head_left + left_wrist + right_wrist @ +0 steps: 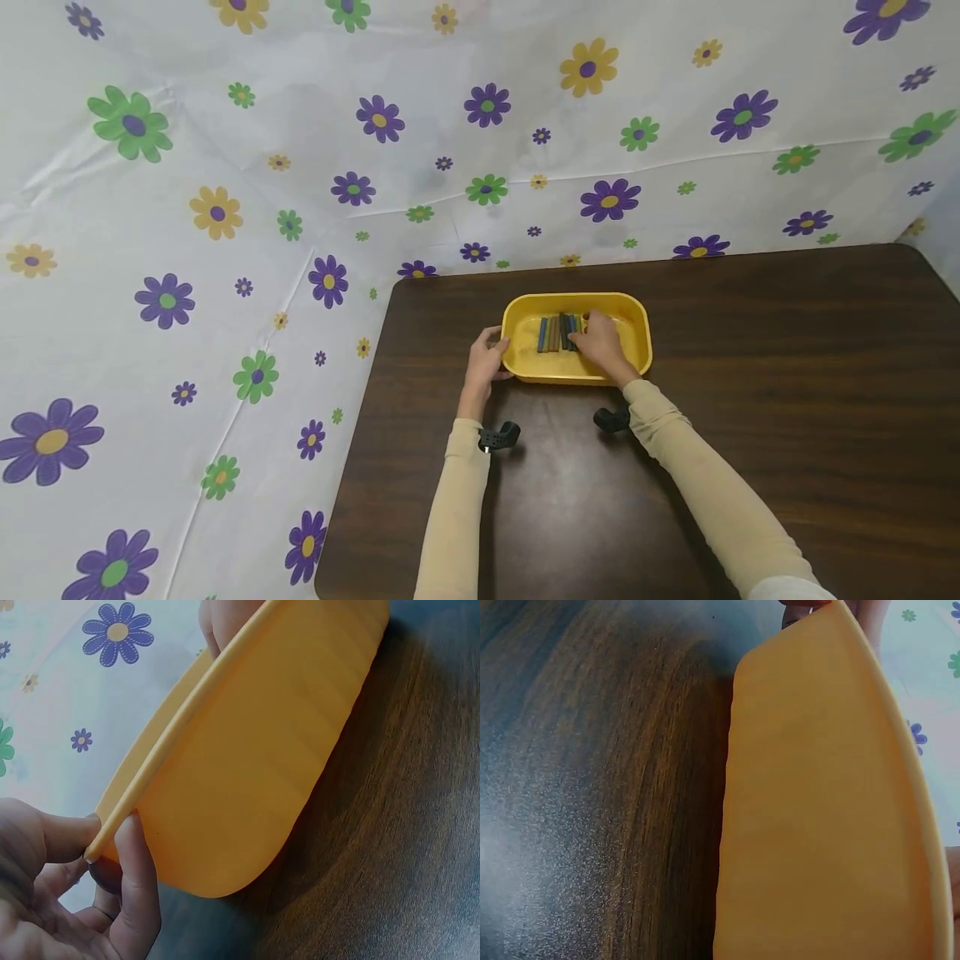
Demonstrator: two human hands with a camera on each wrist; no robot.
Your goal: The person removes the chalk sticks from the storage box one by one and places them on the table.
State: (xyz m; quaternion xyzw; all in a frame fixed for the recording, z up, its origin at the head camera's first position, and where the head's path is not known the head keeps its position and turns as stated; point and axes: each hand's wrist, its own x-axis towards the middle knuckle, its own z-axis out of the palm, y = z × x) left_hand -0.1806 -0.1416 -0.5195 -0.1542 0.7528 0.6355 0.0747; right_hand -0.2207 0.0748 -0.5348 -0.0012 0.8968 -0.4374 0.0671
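A yellow plastic tub (555, 380) stands on the table near the wall. Inside, a row of coloured crayon-like sticks (553, 334) lies side by side, in blue, olive, brown and near-black. My left hand (485, 360) grips the tub's left end; the left wrist view has the thumb and fingers pinching the rim (176, 724). My right hand (602, 343) reaches over the front wall into the tub, its thumb and fingers curled about the stick at the row's right end. From the right wrist, the tub's outer wall (817, 795) hides the sticks and most of that hand.
The dark wood-grain table (787, 367) extends to the right and toward me. A white sheet (420, 50) with purple, green and yellow flowers hangs behind and at the left. Each wrist wears a black camera mount, the left one (498, 436) close above the table.
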